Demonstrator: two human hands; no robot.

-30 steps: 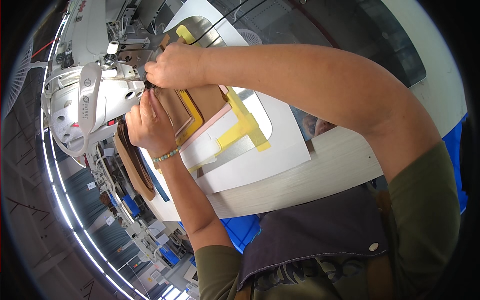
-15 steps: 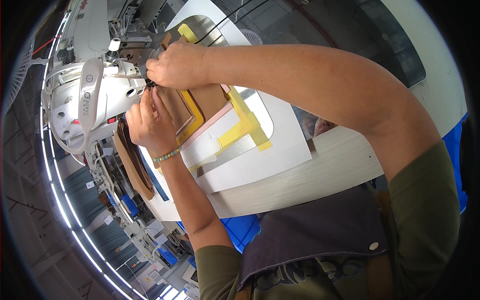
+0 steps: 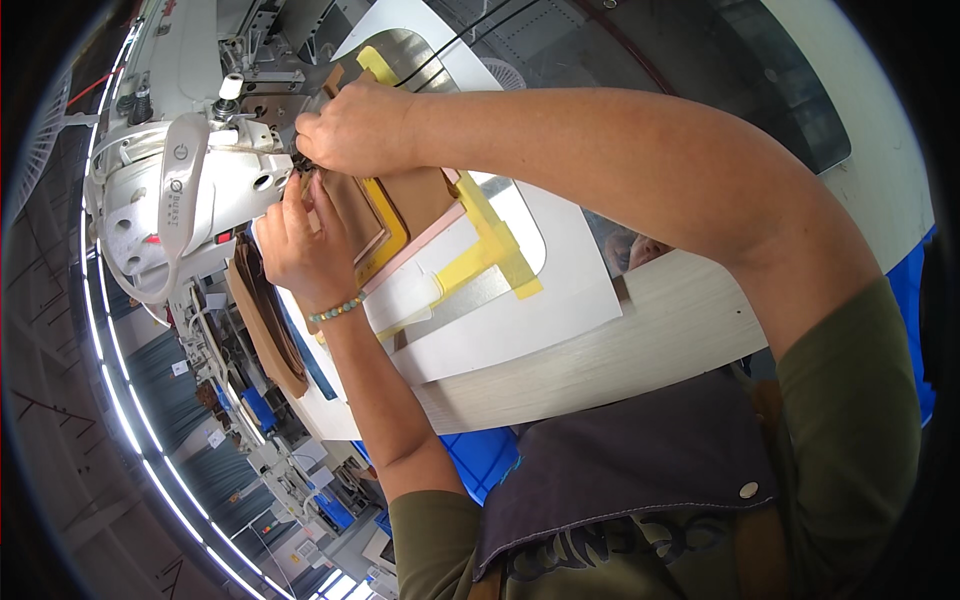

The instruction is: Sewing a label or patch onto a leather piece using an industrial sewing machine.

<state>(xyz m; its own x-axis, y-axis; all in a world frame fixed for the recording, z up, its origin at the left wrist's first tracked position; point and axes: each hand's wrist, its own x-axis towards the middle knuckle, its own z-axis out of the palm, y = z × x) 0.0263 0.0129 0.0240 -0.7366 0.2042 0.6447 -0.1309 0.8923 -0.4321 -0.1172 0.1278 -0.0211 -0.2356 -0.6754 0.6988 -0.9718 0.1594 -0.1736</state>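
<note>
Both hands have stayed at the sewing machine [image 3: 190, 200] needle: left hand [image 3: 300, 245] and right hand [image 3: 355, 130] fingers pinch the brown leather piece [image 3: 350, 215] there, so positioning continues.

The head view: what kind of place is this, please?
Most likely a sewing workshop or factory. A white industrial sewing machine stands on a work table, brown pieces are stacked beside it, and more workstations stand in a row beyond.
</note>
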